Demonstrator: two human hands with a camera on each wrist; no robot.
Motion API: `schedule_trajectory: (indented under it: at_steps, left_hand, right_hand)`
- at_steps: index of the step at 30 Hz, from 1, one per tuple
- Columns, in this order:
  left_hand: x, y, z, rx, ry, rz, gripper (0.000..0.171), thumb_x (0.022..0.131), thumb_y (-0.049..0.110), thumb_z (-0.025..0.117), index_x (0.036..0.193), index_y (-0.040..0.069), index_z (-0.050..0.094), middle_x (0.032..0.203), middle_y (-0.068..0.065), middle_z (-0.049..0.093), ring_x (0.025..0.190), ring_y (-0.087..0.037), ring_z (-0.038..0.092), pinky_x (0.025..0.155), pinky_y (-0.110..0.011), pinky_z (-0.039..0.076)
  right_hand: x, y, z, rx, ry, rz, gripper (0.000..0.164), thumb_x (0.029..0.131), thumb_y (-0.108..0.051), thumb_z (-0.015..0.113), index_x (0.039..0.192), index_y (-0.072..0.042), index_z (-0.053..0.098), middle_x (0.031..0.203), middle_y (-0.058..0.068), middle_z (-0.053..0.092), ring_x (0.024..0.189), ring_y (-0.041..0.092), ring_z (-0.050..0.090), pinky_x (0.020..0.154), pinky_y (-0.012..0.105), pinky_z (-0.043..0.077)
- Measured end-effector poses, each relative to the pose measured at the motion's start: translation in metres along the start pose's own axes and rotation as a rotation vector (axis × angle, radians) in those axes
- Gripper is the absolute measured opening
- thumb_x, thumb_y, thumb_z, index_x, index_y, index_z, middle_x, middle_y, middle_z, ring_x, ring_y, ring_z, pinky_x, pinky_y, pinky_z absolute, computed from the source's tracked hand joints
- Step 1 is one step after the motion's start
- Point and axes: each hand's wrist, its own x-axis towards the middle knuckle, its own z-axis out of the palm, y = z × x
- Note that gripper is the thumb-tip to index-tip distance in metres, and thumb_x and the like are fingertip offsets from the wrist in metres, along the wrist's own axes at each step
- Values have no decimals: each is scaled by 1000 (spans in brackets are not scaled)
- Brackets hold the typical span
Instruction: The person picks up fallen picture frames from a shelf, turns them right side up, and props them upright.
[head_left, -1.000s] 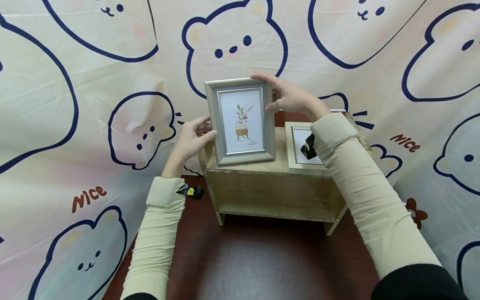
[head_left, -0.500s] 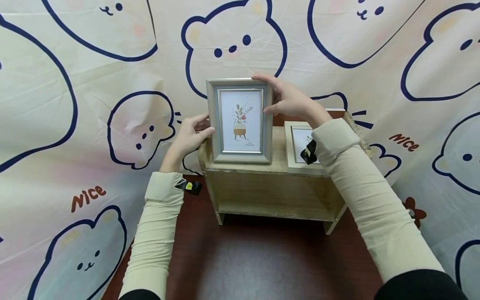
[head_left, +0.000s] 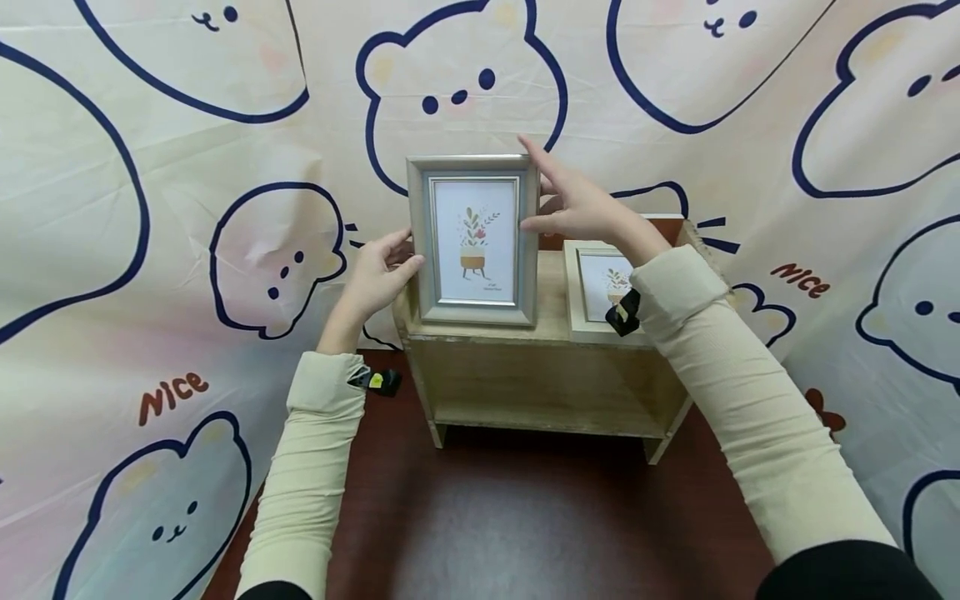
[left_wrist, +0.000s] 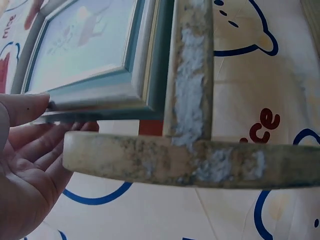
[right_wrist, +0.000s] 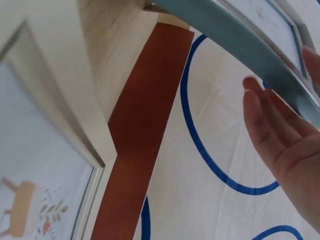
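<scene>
A silver and blue-grey picture frame (head_left: 474, 314) with a potted-plant print stands upright on the left of a small wooden shelf (head_left: 525, 379). My left hand (head_left: 378, 271) holds its left edge, thumb at the front and fingers behind; in the left wrist view that thumb (left_wrist: 27, 107) meets the frame's border. At the right edge is my right hand (head_left: 581, 204), its index finger raised clear of the top corner and its thumb by the front border. The right wrist view shows those fingers (right_wrist: 272, 115) mostly straight beside and behind the frame. Part of the fingers is hidden behind it.
To the right on the shelf top lies a cream picture frame (head_left: 577, 308) with a similar print, partly covered by my right wrist camera (head_left: 624, 312). A cartoon-printed cloth (head_left: 300, 150) hangs behind and at both sides. The surface underneath is dark reddish brown (head_left: 510, 517).
The frame, slightly tilted a second ago, has been straightened upright. My right index finger has lifted off its top corner. The left hand keeps its place at the left edge.
</scene>
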Motion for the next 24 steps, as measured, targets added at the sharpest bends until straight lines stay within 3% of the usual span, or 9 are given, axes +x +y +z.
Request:
schedule_trajectory:
  at_steps: [3,6,10,13,16,19,24]
  left_hand:
    - [-3,-3,3,1,47,37,56,91,9,53,140,-1,29,125,-25,49,114,-33,50,94,-43,41]
    - [-9,3,7,-1,163,87,56,89,8,56,139,0,33,126,-23,49,114,-30,50,92,-40,43]
    - [-21,15,14,11,347,185,44,85,4,59,127,-5,48,117,-21,55,107,-26,55,86,-34,48]
    - [-29,24,24,10,414,279,33,84,0,59,116,-8,56,106,-21,60,96,-26,59,80,-31,50]
    - [-34,32,38,1,420,364,29,82,-3,60,110,-11,58,96,-21,63,87,-25,61,74,-25,51]
    - [-36,39,54,-33,384,441,29,80,-6,61,108,-13,57,91,-23,63,82,-27,61,71,-21,50]
    - [-36,50,83,-119,280,509,31,78,-7,60,108,-15,55,88,-25,61,79,-31,61,69,-25,52]
  right_hand:
    - [-11,2,-5,0,18,9,92,86,-19,62,140,-50,-5,148,9,23,115,32,49,91,46,43]
    - [-26,4,-10,-56,47,47,83,88,-27,60,140,-50,-1,140,13,37,114,29,50,92,49,40]
    - [-47,8,-17,-117,93,58,67,89,-26,58,145,-29,21,130,15,48,112,29,51,94,49,39]
    - [-63,13,-21,-154,134,59,51,90,-24,57,137,-11,42,118,16,57,106,28,55,89,42,44]
    - [-78,17,-26,-198,156,83,43,90,-27,56,128,-6,52,109,15,62,95,25,60,78,30,48]
    - [-91,20,-30,-210,161,132,42,91,-29,55,124,-4,55,106,15,63,88,23,62,70,22,49]
    - [-111,26,-36,-192,154,252,44,90,-31,56,122,-1,55,102,17,63,86,28,61,70,33,52]
